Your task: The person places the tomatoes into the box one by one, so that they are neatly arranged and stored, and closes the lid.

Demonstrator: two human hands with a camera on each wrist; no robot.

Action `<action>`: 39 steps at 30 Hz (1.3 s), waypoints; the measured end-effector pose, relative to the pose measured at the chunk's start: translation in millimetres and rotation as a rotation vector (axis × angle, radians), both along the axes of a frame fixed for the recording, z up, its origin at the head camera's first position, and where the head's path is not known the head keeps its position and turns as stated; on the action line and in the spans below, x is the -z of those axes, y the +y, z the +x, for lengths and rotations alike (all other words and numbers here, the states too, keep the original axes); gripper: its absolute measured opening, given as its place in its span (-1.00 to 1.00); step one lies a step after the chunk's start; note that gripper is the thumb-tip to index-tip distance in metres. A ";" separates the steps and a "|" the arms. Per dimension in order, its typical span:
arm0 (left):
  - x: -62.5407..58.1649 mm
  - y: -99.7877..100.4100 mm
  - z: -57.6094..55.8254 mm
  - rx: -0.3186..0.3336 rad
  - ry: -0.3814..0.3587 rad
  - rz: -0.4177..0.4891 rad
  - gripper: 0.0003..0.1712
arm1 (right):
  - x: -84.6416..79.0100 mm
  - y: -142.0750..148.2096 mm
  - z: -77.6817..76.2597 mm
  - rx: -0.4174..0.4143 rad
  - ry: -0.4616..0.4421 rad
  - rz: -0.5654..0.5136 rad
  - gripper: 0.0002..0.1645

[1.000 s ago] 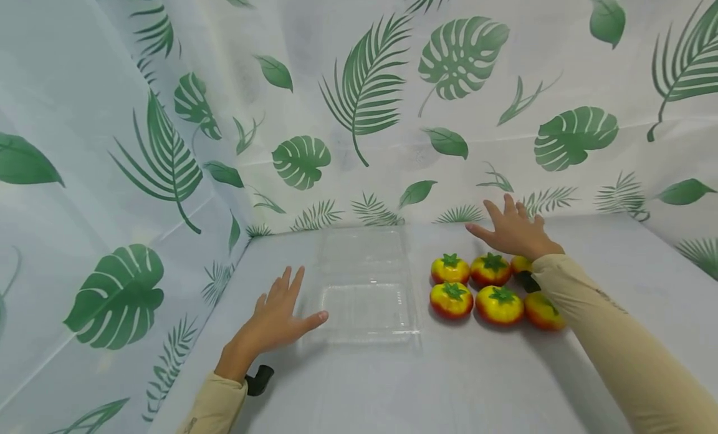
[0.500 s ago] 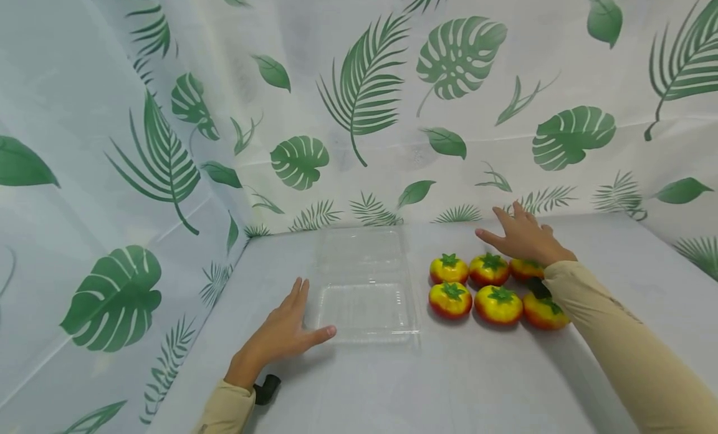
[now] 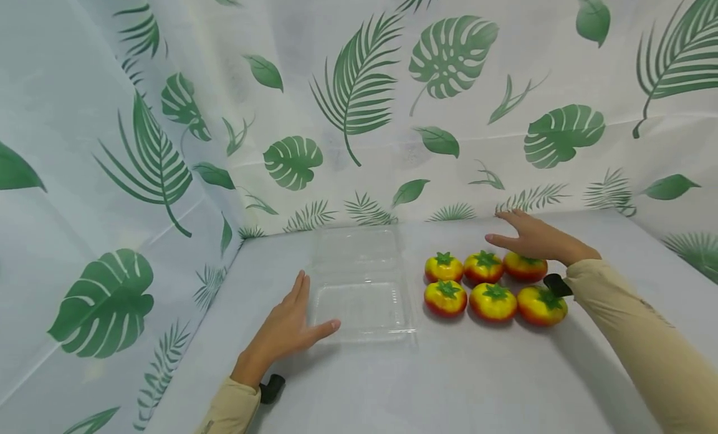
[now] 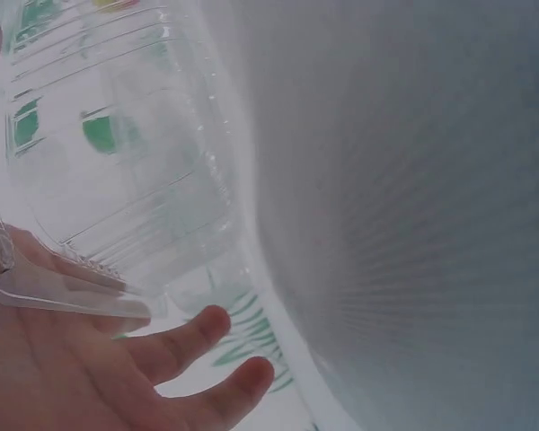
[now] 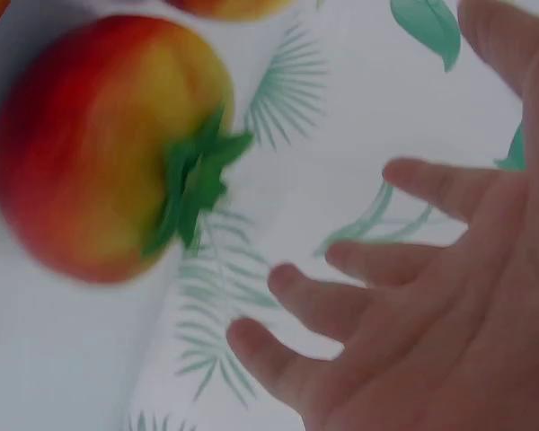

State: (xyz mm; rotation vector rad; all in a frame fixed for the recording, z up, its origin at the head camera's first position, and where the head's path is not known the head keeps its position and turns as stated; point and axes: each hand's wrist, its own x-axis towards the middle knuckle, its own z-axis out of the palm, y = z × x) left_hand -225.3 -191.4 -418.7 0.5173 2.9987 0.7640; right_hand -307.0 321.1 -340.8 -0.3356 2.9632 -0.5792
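A clear plastic clamshell box (image 3: 359, 306) lies on the table with its lid (image 3: 354, 244) folded back toward the wall. My left hand (image 3: 286, 331) is at the box's left edge, fingers straight and thumb spread over the near corner. The left wrist view shows that hand (image 4: 99, 359) alongside the transparent wall (image 4: 117, 180). Several red-and-yellow persimmon-like fruits (image 3: 493, 303) with green leafy tops stand in two rows right of the box. Behind the back-right fruit (image 3: 524, 269), my right hand (image 3: 533, 237) is held out with fingers extended, holding nothing. Its palm (image 5: 440, 350) faces a fruit (image 5: 108, 153) in the right wrist view.
A white cloth (image 3: 392, 384) covers the table. Leaf-printed white curtains (image 3: 359, 110) hang behind it and along the left side. Each wrist wears a small black camera mount (image 3: 273, 389), the right one (image 3: 558, 285) overlapping the front-right fruit in the head view.
My right hand has shifted right and a little lower, uncovering more of the right-hand fruits. My left hand has moved slightly right toward the box, its fingers now closer together. Box and fruits stay put.
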 end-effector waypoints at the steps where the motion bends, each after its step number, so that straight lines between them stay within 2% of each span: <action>1: 0.5 -0.1 0.0 0.001 -0.002 0.001 0.44 | 0.0 2.2 1.5 -0.015 -0.004 -0.014 0.18; 6: 1.1 -1.1 -1.0 0.003 -0.009 0.011 0.43 | 1.5 14.8 9.5 -0.065 -0.025 -0.043 0.19; 15: -0.5 -1.4 3.0 -0.019 -0.075 0.038 0.46 | 5.3 36.9 18.8 -0.086 -0.117 -0.023 0.13; 21: -1.0 -0.8 4.4 -0.031 -0.093 0.042 0.49 | 17.5 50.4 19.4 -0.097 -0.178 -0.045 0.10; 29: -1.8 -0.7 3.7 -0.028 -0.105 0.052 0.48 | 38.3 56.9 16.9 -0.100 -0.124 -0.046 -0.04; 39: 1.1 -0.1 3.2 -0.041 -0.122 0.068 0.48 | 37.2 53.7 16.7 -0.048 -0.132 -0.033 0.00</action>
